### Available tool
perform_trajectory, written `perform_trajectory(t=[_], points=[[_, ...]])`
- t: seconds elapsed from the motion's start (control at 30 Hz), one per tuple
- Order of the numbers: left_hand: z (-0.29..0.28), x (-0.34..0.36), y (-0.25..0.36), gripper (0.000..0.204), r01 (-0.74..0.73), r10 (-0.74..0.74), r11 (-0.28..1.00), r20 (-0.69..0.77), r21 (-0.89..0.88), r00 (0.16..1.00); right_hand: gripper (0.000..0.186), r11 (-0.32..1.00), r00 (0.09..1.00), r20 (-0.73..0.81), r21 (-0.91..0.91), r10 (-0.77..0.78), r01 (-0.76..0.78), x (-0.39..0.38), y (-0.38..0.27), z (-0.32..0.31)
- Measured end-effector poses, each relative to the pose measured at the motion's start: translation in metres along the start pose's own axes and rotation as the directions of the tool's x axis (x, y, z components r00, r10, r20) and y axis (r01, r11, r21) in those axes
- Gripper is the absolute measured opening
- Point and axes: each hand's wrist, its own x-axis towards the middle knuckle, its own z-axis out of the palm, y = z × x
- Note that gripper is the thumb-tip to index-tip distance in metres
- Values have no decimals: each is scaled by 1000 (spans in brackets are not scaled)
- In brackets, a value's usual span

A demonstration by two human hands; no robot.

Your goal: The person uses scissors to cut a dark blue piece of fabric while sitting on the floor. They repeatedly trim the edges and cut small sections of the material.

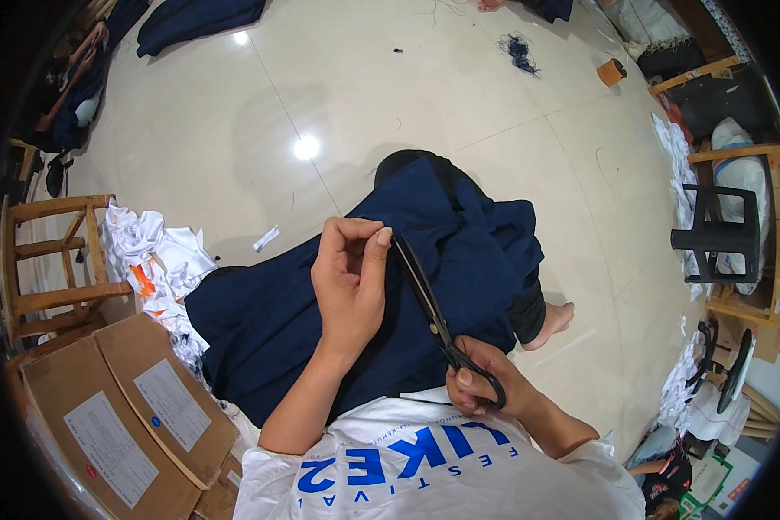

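Note:
A large piece of dark navy cloth point(273, 316) is draped across my lap and legs, bunched into folds on the right. Over it, my left hand point(351, 282) is closed in a pinch, thumb against the bent fingers; whatever lies between the fingertips is too small to make out. My right hand point(485, 377) grips a pair of black-handled scissors point(433, 325), with fingers in the handle loops. The long blades point up and to the left, their tips right beside my left thumb. The blades look nearly closed.
Cardboard boxes point(113, 416) and a wooden stool point(56, 256) stand at left, beside white cloth scraps point(152, 247). A black plastic stool point(724, 234) lies at right. Tangled dark thread point(518, 54) and an orange-brown spool point(611, 73) rest on the tiled floor. People sit at the edges.

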Motion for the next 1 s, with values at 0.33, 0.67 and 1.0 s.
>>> perform_trajectory(t=[0.33,0.67,1.0], points=[[0,-5,-3,10,18,-18,1000,33,-5,999,38,998,1000,-26,69,9,-8,8,-5,1],[-1,-6,-6,9,21,-22,1000,53,5,998,35,995,991,-98,21,96,-94,8,-14,6],[-17,-11,4,8,59,-56,995,36,-82,998,36,782,795,-134,-333,-592,527,32,-52,-8]])
